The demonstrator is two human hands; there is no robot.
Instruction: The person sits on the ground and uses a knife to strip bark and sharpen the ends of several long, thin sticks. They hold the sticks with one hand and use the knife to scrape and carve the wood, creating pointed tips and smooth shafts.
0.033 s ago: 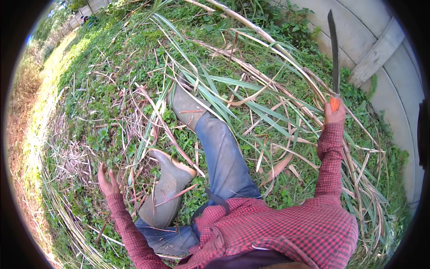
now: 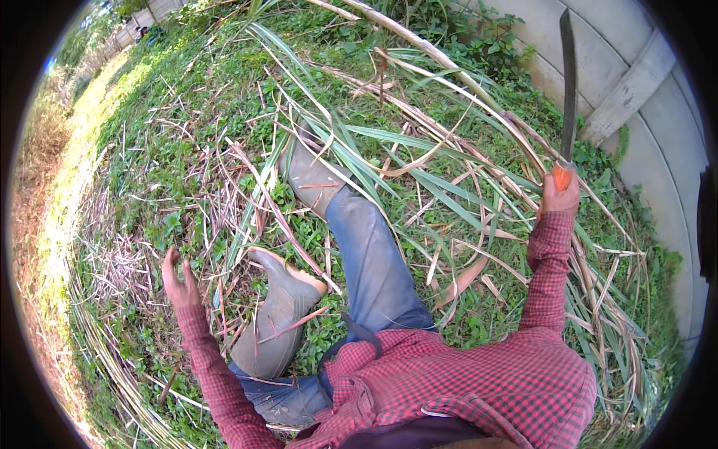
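My right hand is wrapped round the orange handle of a machete, its long dark blade pointing up in front of the wall. Just left of that hand, a long pale cane-like stalk slants across the grass, with long green leaves along it. Out at the left, my left hand hangs empty above the littered grass, fingers apart and slightly bent.
Two grey rubber boots, the nearer one and the farther one, stand among dry stalks and leaves. A pale panel wall with a slanting brace borders the right. Cut stalks lie along the left.
My left hand has risen slightly away from me. The machete has shifted a little to the right, its tip higher.
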